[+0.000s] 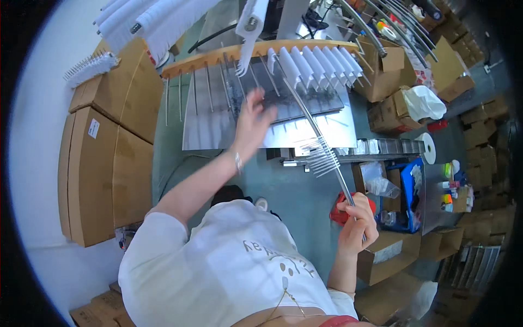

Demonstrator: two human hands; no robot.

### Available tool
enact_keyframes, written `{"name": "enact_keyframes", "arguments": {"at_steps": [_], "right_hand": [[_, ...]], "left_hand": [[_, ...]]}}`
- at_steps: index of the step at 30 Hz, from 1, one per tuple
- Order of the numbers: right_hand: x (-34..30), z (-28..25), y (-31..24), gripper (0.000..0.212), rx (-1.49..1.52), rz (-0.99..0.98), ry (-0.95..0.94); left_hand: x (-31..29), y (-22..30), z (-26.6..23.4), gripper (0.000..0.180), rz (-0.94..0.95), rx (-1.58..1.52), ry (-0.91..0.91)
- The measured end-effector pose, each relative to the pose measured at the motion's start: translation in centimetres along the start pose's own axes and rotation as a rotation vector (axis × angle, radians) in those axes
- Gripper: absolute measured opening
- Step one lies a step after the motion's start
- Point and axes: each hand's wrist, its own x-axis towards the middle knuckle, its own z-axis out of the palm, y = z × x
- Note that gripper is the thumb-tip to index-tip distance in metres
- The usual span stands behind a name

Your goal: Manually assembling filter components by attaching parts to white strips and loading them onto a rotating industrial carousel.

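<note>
My right hand [358,223] is closed around the lower end of a long metal rod [341,182], which slants up and away to the left. Partway along it sits a row of thin metal pins [321,157], like comb teeth. The rod's far end reaches the wooden rack bar [212,61]. My left hand [254,122], slightly blurred, hovers over the metal table with its fingers apart and nothing visible in them. It is nearest the thin metal rods [209,90] sticking out of the bar. White curled strips [313,65] hang on the rods at the bar's right side.
Beneath the rack is a shiny metal table [204,128]. Tall cardboard boxes [90,174] stand at left. More white strips [163,24] hang overhead. On the right are a blue crate [411,191], a red object [339,211] and open cardboard boxes [389,256].
</note>
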Motion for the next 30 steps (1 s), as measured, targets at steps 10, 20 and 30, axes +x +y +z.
{"name": "enact_keyframes", "arguments": {"at_steps": [10,20,30], "right_hand": [[2.7,5.6,-1.6,0.032,-0.375,-0.025,-0.052],[4.4,7.6,1.5,0.024,-0.338,0.024,-0.019],[-0.2,2.7,-1.6,0.039,-0.243,0.013,0.192]], "left_hand": [[10.7,-1.3,0.5,0.019,-0.061,-0.555,-0.031],[2.5,2.4,-0.9,0.036,0.129,-0.094,-0.447],[9.9,0.6,1.1,0.034,-0.103,-0.45,-0.049]]}}
